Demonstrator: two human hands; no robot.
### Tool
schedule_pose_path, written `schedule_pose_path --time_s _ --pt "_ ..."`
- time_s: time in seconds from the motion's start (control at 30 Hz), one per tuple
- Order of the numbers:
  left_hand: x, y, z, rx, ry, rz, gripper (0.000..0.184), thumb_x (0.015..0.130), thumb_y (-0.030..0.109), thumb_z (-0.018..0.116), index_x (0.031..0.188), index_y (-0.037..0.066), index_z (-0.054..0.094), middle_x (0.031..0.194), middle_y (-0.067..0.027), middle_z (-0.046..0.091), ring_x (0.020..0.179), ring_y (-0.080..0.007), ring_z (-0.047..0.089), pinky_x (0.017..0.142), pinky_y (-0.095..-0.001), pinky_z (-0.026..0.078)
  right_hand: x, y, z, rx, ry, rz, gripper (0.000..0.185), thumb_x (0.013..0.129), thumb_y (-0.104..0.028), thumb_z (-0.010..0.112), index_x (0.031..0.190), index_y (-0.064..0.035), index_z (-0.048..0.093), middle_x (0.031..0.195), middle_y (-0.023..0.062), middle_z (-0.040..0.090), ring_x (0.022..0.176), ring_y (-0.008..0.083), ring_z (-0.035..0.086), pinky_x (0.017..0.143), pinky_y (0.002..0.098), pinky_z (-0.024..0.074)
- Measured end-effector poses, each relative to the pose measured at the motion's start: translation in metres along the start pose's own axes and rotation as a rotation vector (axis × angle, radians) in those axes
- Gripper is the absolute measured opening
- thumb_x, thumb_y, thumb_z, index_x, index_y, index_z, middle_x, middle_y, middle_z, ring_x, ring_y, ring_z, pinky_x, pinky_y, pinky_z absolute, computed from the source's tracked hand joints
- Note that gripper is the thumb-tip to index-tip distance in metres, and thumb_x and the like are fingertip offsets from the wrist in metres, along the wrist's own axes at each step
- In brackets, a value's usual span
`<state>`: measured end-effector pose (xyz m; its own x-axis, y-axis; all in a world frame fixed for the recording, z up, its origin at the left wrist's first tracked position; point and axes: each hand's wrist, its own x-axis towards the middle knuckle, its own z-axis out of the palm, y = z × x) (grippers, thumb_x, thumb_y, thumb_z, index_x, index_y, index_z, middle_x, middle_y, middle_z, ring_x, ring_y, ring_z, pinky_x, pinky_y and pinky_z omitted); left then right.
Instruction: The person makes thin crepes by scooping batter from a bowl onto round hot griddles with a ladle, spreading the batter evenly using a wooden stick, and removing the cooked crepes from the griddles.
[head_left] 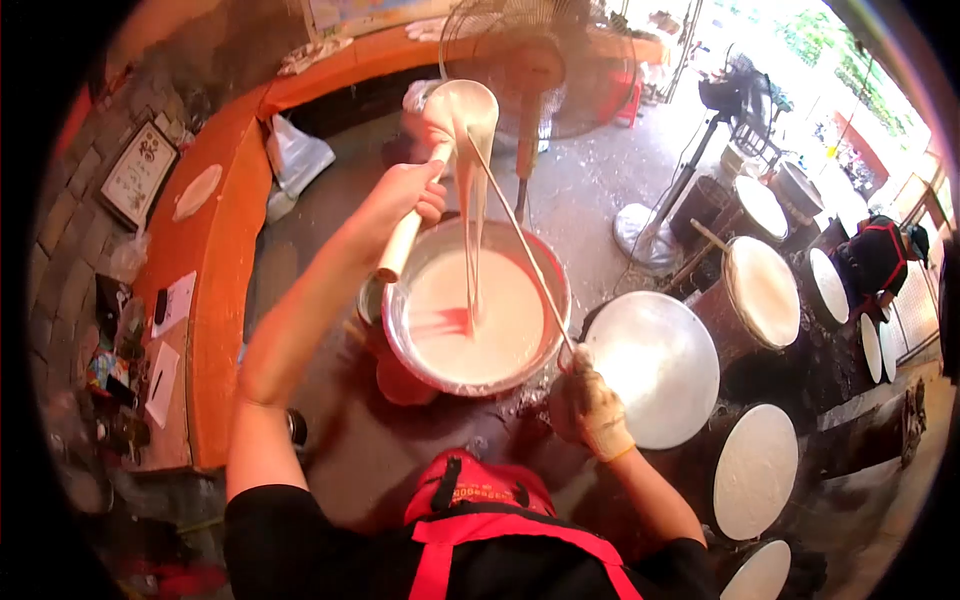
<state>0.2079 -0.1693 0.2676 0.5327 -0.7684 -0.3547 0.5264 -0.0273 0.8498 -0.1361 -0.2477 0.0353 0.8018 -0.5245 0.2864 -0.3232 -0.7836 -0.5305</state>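
And here's your left hand point(405, 205) up high, grip closed firmly around the wooden handle of the ladle point(462, 100), thumb and fingers wrapped right over it! The ladle hangs above the bucket point(393, 325), bowl tipped, and long strands of pale mixture point(500, 300) stretch from it straight down into the pool below, which fills much of the bucket's round mouth. Over to your right hand point(600, 410), gloved, down by the bucket's right side: that grip is curled tight on the lower end of a thin stick point(520, 238). The stick slants up across the bucket to the ladle's bowl; whether its tip touches, you can't tell from here. Just beside that glove sits a wide, shiny metal disc point(665, 370), the hand overlapping its left edge in view, contact unclear. Look further right, and round pale tops point(756, 472) line up along the floor, one bigger drum point(765, 290) among them with a short handle poking over its edge. Another person point(880, 255) in dark clothes with red straps bends at the far right. Ahead of you stands a large fan point(540, 70), a second fan point(742, 105) off to its right, while on your left the orange tabletop point(218, 370) carries papers point(162, 385) and a flat, pale round piece point(198, 192).
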Motion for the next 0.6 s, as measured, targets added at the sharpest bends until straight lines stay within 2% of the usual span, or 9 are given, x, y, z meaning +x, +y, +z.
schedule_pose_path --time_s 0.07,0.13,0.2,0.33,0.4,0.47,0.5,0.53,0.6 --pt "0.007 0.027 -0.015 0.256 -0.098 0.142 0.019 0.096 0.020 0.044 0.085 0.006 0.042 0.064 0.0013 0.038 0.045 -0.0024 0.032 0.034 -0.0170 0.025 0.014 -0.020 -0.025 -0.036 0.048 0.050 0.071 0.080 -0.010 0.053 0.144 -0.0129 0.022 0.088 0.0192 0.057 0.069 0.0374 0.059 0.060 0.0434 0.0500" --pt "0.023 0.038 -0.027 0.409 -0.073 0.130 0.020 0.097 0.022 0.043 0.089 0.004 0.044 0.062 0.0035 0.036 0.043 -0.0017 0.031 0.034 -0.0167 0.024 0.026 -0.020 -0.019 -0.070 0.201 0.024 0.069 0.083 -0.013 0.053 0.144 -0.0109 0.021 0.095 0.0212 0.060 0.074 0.0362 0.062 0.061 0.0395 0.0508" --pt "0.049 0.025 -0.044 0.523 -0.033 0.034 0.022 0.097 0.025 0.042 0.097 0.003 0.046 0.060 0.0064 0.033 0.043 -0.0002 0.029 0.034 -0.0155 0.022 0.042 -0.015 0.006 -0.021 0.278 0.062 0.061 0.086 -0.011 0.051 0.142 -0.0094 0.025 0.099 0.0232 0.060 0.076 0.0369 0.063 0.064 0.0434 0.0506" --pt "0.137 -0.019 -0.096 0.010 -0.070 -0.572 0.027 0.097 0.024 0.042 0.095 -0.003 0.042 0.063 0.0040 0.037 0.044 -0.0013 0.034 0.033 -0.0148 0.030 0.060 -0.015 0.048 0.032 0.089 0.312 0.057 0.089 -0.009 0.048 0.141 -0.0083 0.027 0.112 0.0258 0.057 0.085 0.0407 0.062 0.073 0.0463 0.0496" --pt "0.156 -0.041 -0.100 -0.139 -0.045 -0.770 0.027 0.097 0.024 0.042 0.095 -0.003 0.042 0.064 0.0033 0.038 0.044 -0.0017 0.035 0.033 -0.0144 0.031 0.047 -0.012 0.053 0.091 0.214 0.209 0.056 0.088 -0.006 0.048 0.140 -0.0078 0.029 0.118 0.0262 0.053 0.092 0.0438 0.058 0.079 0.0462 0.0477" --pt "0.164 -0.048 -0.091 -0.004 -0.100 -0.702 0.021 0.096 0.018 0.041 0.091 -0.002 0.042 0.060 0.0021 0.040 0.042 -0.0027 0.036 0.033 -0.0154 0.032 0.027 0.001 0.042 0.077 0.357 0.115 0.055 0.087 -0.005 0.048 0.139 -0.0074 0.032 0.116 0.0260 0.054 0.092 0.0440 0.058 0.078 0.0454 0.0480" --pt "0.155 -0.043 -0.077 0.064 -0.108 -0.678 0.021 0.096 0.018 0.042 0.092 -0.002 0.042 0.060 0.0019 0.040 0.042 -0.0028 0.036 0.033 -0.0155 0.032 0.019 0.000 0.027 0.123 0.301 0.276 0.053 0.085 -0.003 0.049 0.137 -0.0065 0.036 0.112 0.0251 0.057 0.090 0.0431 0.059 0.077 0.0452 0.0479" --pt "0.146 -0.039 -0.065 0.131 -0.118 -0.650 0.021 0.096 0.018 0.042 0.092 -0.002 0.042 0.061 0.0017 0.040 0.042 -0.0029 0.036 0.033 -0.0156 0.032 0.013 0.007 0.016 0.067 0.331 0.274 0.050 0.086 -0.002 0.050 0.135 -0.0057 0.039 0.103 0.0241 0.060 0.085 0.0400 0.061 0.074 0.0441 0.0482" --pt "0.138 -0.035 -0.036 0.431 -0.215 -0.433 0.016 0.093 0.014 0.047 0.087 -0.001 0.044 0.062 0.0003 0.041 0.043 -0.0044 0.036 0.033 -0.0178 0.032 0.009 0.013 -0.021 0.123 0.306 0.286 0.040 0.090 -0.012 0.050 0.129 -0.0045 0.044 0.100 0.0252 0.061 0.082 0.0406 0.062 0.073 0.0440 0.0507"
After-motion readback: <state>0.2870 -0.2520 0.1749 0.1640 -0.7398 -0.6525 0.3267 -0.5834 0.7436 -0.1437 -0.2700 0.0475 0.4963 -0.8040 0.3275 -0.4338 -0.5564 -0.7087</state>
